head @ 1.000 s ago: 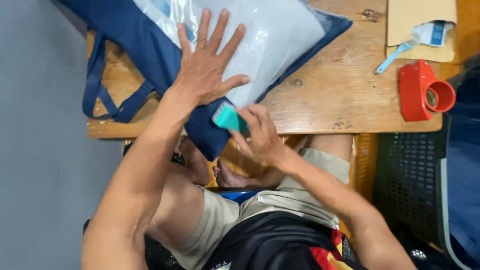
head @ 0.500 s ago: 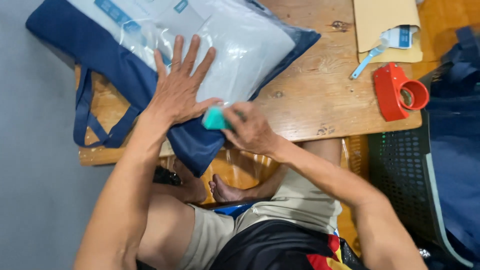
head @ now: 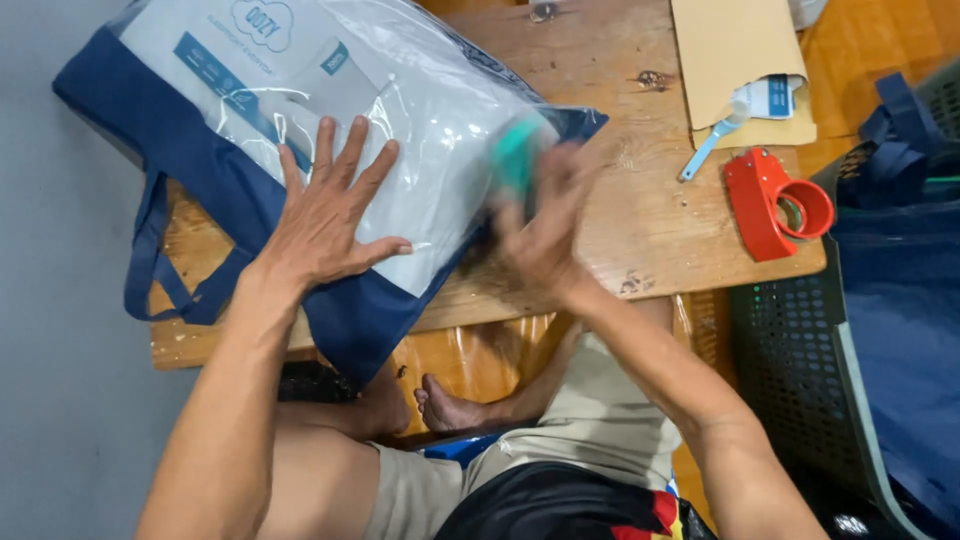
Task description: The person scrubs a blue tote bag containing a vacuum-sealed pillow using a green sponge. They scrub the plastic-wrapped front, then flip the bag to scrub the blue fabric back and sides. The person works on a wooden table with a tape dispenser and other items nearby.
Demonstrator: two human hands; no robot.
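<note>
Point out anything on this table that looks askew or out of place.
The blue bag holding the clear-wrapped pillow hangs over the wooden table's near edge, straps dangling. A white packet pokes out of the brown envelope. The right hand, holding something teal, is motion-blurred. Nothing spilled.

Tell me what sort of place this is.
Probably a small home packing workspace: a low wooden table worked from the floor, a red tape dispenser, a brown envelope and a bagged pillow.
</note>
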